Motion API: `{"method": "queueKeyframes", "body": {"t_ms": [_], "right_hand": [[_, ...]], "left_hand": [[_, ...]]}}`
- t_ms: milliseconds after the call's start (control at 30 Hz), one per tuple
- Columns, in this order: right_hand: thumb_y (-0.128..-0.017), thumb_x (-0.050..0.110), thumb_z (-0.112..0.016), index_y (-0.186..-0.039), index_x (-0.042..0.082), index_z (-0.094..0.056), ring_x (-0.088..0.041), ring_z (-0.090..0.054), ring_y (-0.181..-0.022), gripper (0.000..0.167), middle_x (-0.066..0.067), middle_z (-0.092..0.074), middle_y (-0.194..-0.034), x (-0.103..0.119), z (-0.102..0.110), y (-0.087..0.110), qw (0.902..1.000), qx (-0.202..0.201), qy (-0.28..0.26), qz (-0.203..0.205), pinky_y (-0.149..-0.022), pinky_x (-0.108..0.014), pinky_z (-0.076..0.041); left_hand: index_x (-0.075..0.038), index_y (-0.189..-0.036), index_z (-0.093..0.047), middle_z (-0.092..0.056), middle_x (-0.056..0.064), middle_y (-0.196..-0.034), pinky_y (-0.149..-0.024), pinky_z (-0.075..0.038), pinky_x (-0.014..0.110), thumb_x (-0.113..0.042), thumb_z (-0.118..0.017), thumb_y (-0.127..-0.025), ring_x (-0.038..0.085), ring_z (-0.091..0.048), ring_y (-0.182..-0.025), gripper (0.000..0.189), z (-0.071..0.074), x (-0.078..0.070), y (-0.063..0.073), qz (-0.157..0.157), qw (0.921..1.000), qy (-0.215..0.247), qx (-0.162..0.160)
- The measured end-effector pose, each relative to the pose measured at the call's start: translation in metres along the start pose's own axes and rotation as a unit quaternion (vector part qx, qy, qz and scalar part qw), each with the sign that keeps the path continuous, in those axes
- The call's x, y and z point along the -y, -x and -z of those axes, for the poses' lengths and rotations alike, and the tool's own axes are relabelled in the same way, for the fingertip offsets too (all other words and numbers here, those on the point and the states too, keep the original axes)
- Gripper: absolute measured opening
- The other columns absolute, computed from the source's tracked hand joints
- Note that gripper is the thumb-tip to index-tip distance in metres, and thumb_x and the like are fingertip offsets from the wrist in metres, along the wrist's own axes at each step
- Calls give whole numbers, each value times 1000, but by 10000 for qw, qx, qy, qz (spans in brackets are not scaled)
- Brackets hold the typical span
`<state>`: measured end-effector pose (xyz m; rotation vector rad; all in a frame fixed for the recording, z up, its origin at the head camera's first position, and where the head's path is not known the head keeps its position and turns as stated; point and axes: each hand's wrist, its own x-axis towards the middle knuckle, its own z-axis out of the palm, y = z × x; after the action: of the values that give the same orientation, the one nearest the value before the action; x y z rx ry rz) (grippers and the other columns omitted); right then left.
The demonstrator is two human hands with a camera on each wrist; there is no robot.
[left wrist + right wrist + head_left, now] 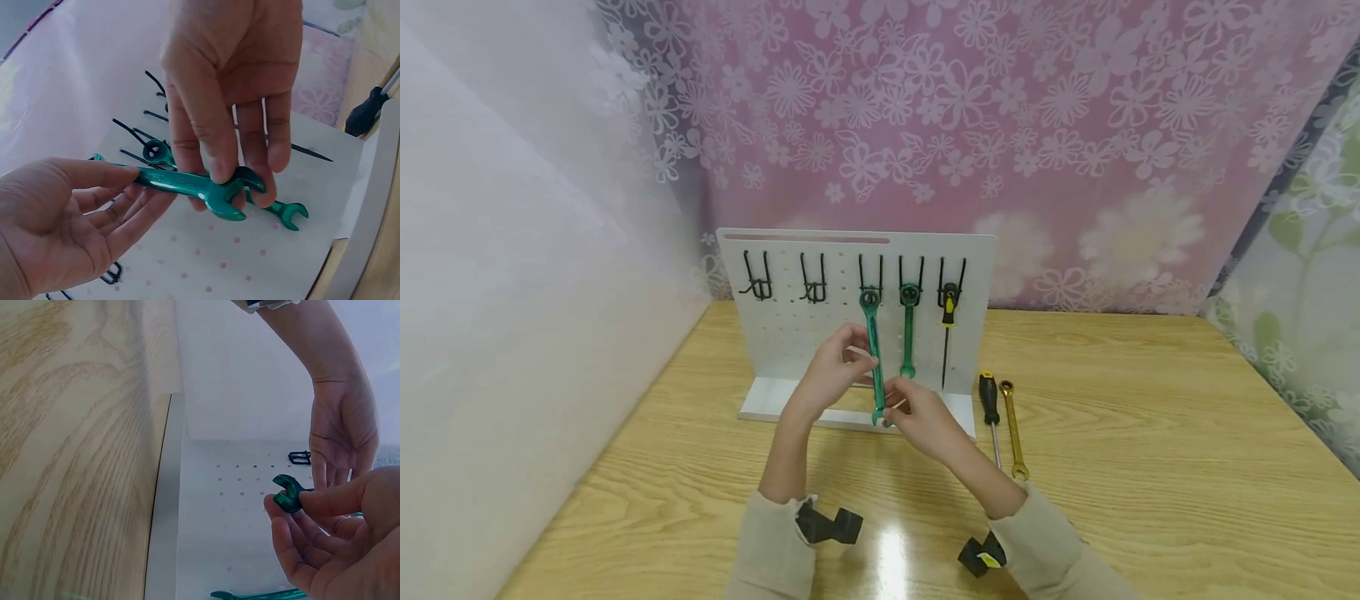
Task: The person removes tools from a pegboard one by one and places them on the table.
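A shiny green combination wrench (872,325) stands nearly upright before the white pegboard (842,236), its ring end up by the third hook from the left (871,268). Whether the ring is on that hook I cannot tell. My left hand (837,371) pinches the middle of the shaft between thumb and fingers. Lower down, my right hand (922,417) pinches the wrench near its open end, which shows between thumb and fingers in the right wrist view. A second green wrench (909,333) hangs on the neighbouring hook to the right.
A small yellow-black screwdriver (950,304) hangs from the rightmost hook. Two black hooks (813,287) at the left hold nothing. Right of the board, a black-handled screwdriver (988,400) and a gold wrench (1013,429) lie on the wooden table (1150,433).
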<state>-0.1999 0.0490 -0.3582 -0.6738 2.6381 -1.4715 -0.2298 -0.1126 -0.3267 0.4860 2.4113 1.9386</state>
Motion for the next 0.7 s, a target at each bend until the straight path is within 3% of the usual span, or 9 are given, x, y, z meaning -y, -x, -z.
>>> {"method": "queueKeyframes", "body": {"t_ms": [167, 367, 700], "right_hand": [[-89, -2, -56, -101, 3, -59, -21, -62, -74, 13, -6, -61, -88, 4, 4, 7, 9999, 118, -11, 104, -60, -31, -49], [-89, 0, -56, -100, 6, -59, -22, -62, -76, 13, -4, -60, -88, 7, 10, 17, 9997, 157, -67, 162, -61, -30, -49], [-90, 1, -55, -103, 6, -59, -21, -62, -77, 14, -2, -60, -89, 2, 29, 32, 9994, 152, -153, 273, -64, -32, -49]], "left_hand": [[1, -108, -49, -50, 16, -103, -68, -53, 35, 4, -54, -89, 28, -57, -86, 21, 1, -8, 5, 95, 9995, 134, 251], [1, -109, -49, -51, 15, -104, -70, -53, 38, 3, -56, -89, 26, -58, -87, 22, -1, -16, 10, -68, 9991, 89, 399], [1, -111, -49, -52, 13, -105, -68, -54, 33, 1, -57, -89, 25, -58, -87, 24, -20, -24, 9, -282, 9983, 68, 497]]}}
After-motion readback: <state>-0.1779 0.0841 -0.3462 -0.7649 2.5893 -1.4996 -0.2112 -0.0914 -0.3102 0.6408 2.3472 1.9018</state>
